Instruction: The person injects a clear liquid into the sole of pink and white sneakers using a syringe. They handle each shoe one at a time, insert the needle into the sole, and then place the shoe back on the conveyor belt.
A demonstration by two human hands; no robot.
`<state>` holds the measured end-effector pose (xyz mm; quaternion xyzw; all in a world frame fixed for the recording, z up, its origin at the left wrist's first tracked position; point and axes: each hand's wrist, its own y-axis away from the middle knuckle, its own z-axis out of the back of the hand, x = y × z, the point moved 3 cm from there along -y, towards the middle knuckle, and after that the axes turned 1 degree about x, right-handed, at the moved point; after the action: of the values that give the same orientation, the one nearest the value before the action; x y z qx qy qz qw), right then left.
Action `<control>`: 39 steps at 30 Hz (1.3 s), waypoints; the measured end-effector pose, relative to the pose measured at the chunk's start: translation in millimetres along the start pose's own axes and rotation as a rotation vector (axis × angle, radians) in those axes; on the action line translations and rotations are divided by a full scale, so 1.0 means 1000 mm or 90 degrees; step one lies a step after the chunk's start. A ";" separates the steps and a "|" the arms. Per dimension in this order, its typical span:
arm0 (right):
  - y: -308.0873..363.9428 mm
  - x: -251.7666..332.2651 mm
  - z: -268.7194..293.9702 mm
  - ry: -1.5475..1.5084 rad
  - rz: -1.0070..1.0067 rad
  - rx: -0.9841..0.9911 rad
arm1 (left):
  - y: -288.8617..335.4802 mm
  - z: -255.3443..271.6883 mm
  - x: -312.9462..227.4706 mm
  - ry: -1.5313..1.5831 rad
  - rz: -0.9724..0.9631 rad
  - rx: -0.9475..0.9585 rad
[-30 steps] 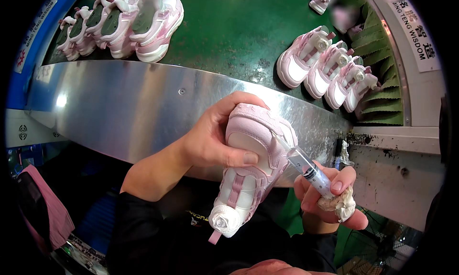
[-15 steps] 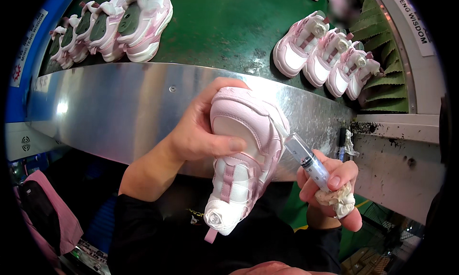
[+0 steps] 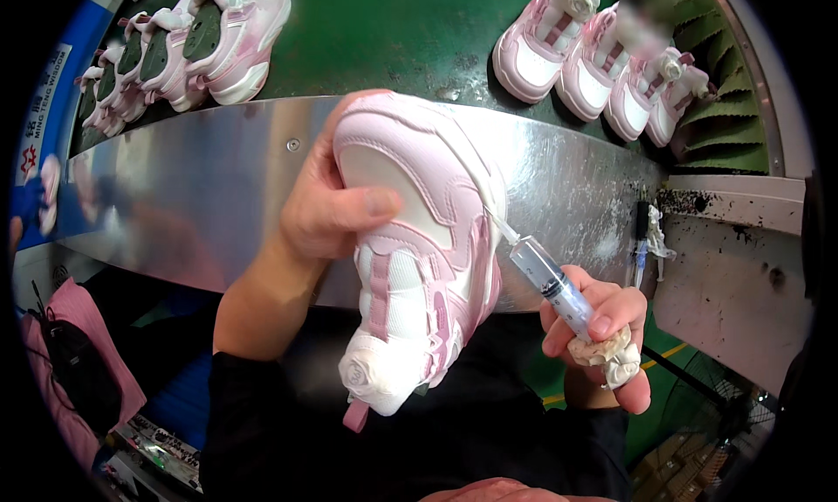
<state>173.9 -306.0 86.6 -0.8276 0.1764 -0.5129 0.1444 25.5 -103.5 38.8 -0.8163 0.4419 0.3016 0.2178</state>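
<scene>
1 pink-and-white kid's shoe (image 3: 401, 161) is up off the metal ledge (image 3: 205, 209), toe pointing away from the person, white dial (image 3: 358, 373) at the near end. Left hand (image 3: 325, 196) has it gripped at the toe, thumb over the top, fingers mostly hidden behind. Right hand (image 3: 607, 327) is curled round a clear syringe (image 3: 554, 288) plus a wad of whitish material (image 3: 607, 360), so both hands are full.

Progress-wise, I'd call this shoe partway: the syringe's thin white nozzle (image 3: 500, 225) is right at the line where the upper meets the pale sole edge (image 3: 483, 166). Can't tell how much of that line has been covered, and the far side is turned away. The black stopper sits mid-barrel, so I'd guess it isn't used up.

On the green surface (image 3: 375, 35), at least 4 shoes stand in the right-hand row (image 3: 531, 52) and at least 4 in the left-hand row (image 3: 240, 44). Can't tell which are finished.
</scene>
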 end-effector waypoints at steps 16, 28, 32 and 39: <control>0.051 -0.009 0.009 0.014 -0.089 -0.029 | -0.004 0.017 0.007 0.074 0.078 -0.041; 0.067 -0.008 0.004 0.055 -0.087 -0.014 | -0.011 0.031 0.020 0.213 0.111 -0.028; 0.070 -0.007 0.001 0.067 -0.095 -0.011 | -0.013 0.027 0.024 0.233 0.105 -0.056; 0.082 -0.013 0.002 0.033 -0.089 -0.033 | -0.018 0.027 0.025 0.240 0.112 -0.050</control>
<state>159.1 -373.6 41.2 -0.8279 0.1353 -0.5380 0.0826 43.1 -92.5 4.2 -0.8244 0.5323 0.1783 0.0723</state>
